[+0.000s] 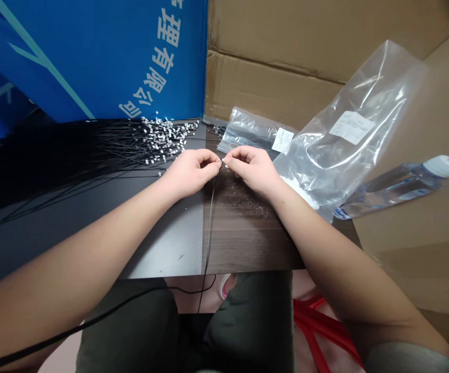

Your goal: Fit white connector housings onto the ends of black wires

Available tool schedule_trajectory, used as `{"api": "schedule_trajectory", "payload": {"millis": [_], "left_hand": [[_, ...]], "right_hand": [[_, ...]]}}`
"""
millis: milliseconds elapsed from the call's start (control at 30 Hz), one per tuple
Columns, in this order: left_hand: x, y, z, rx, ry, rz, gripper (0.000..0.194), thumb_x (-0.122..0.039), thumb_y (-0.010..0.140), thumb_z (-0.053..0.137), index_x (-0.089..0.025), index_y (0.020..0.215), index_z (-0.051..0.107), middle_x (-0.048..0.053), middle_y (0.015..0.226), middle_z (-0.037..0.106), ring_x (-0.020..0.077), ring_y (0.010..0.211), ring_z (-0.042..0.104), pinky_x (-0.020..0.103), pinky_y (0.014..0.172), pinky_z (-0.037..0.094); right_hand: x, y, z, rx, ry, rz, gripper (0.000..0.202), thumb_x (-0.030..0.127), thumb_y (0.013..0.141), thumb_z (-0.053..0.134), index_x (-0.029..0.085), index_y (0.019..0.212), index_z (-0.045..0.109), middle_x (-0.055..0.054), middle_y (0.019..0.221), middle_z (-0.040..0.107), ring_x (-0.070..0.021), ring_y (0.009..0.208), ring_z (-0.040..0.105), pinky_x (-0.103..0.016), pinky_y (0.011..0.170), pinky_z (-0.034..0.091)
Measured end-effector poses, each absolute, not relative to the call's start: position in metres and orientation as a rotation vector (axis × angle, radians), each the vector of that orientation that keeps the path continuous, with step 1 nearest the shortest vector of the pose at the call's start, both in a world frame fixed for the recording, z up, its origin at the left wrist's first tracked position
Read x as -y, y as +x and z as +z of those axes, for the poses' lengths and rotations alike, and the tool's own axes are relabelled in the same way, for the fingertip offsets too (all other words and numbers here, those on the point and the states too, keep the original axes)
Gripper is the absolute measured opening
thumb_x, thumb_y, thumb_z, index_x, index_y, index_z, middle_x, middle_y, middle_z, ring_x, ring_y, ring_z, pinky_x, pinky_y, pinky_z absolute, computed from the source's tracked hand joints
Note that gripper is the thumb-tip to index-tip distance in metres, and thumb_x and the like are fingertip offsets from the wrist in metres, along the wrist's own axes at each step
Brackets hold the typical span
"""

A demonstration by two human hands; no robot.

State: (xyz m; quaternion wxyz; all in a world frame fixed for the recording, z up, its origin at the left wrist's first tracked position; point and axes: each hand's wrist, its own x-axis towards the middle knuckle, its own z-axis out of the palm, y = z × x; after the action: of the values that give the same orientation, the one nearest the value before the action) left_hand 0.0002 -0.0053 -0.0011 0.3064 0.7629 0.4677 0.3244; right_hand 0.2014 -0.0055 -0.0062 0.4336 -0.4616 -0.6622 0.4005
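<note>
Over the table's middle, my left hand (193,168) pinches a thin black wire (210,223) close to its end. The wire drops across the table and over its front edge. Right beside it, my right hand (254,168) is closed on a tiny white connector (224,161), mostly covered by thumb and forefinger. The fingertips of both hands nearly touch. To the left lies a thick bundle of black wires (65,150), with many white connectors (162,137) on their ends.
A large clear bag (325,150) holding white pieces leans at the right. A smaller clear bag (246,127) lies behind my hands. A water bottle (395,189) lies on its side. Cardboard (271,83) and a blue panel (131,46) stand at the back. Tiny scraps dot the tabletop (248,238).
</note>
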Motion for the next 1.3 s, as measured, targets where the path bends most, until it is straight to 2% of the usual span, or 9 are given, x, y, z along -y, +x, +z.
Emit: {"api": "schedule_trajectory", "payload": {"millis": [800,1300], "left_hand": [[0.0057,0.0003,-0.0013,-1.294,2.129,0.852,0.022,-0.037,0.091,0.059,-0.019,0.089,0.072,0.003,0.081,0.071,0.0192,0.075,0.059,0.032,0.070,0.043],[0.0063,0.0016,-0.0021,-1.293,2.138,0.887,0.025,-0.039,0.091,0.059,-0.018,0.089,0.073,0.003,0.083,0.074,0.0197,0.077,0.060,0.033,0.075,0.046]], "right_hand": [[0.0068,0.2006,-0.0051,1.640,-1.170,1.008,0.014,0.033,0.083,0.072,0.019,0.081,0.069,-0.001,0.079,0.066,-0.0139,0.072,0.055,-0.032,0.069,0.045],[0.0047,0.2018,-0.0078,1.659,-1.136,1.018,0.014,0.032,0.084,0.072,0.019,0.081,0.068,0.000,0.079,0.065,-0.0137,0.071,0.055,-0.031,0.069,0.045]]}}
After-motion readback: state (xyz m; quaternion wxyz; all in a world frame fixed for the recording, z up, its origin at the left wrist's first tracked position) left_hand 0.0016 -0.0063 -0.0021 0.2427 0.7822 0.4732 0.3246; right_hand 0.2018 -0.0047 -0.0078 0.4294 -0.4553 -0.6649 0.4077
